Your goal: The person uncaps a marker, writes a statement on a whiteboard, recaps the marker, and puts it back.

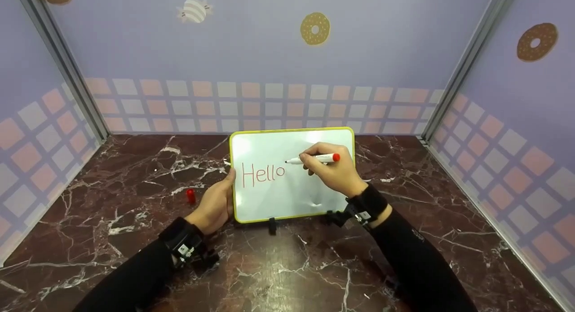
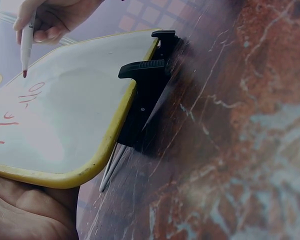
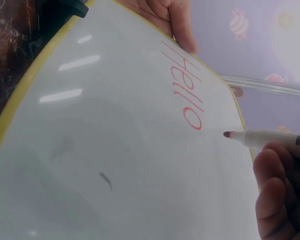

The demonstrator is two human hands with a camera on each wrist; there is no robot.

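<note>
Long black sleeves [image 1: 130, 276] run to broad black wristbands [image 1: 376, 200], each carrying a dark device [image 1: 192, 248] with a pale patch [image 1: 184, 250]

We read one word, "Hello" [image 1: 263, 173], handwritten in red on the yellow-framed whiteboard [image 1: 287, 197]; dark print on the white marker [image 3: 275, 139], too small for us.

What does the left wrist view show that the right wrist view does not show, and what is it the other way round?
Only the left wrist view shows thin rods and pink wall squares.
Only the right wrist view shows a striped candy print.
Both show the whiteboard, part of its black stand, the red word Hello, the left hand at the board's edge, and the right hand holding the marker.
</note>
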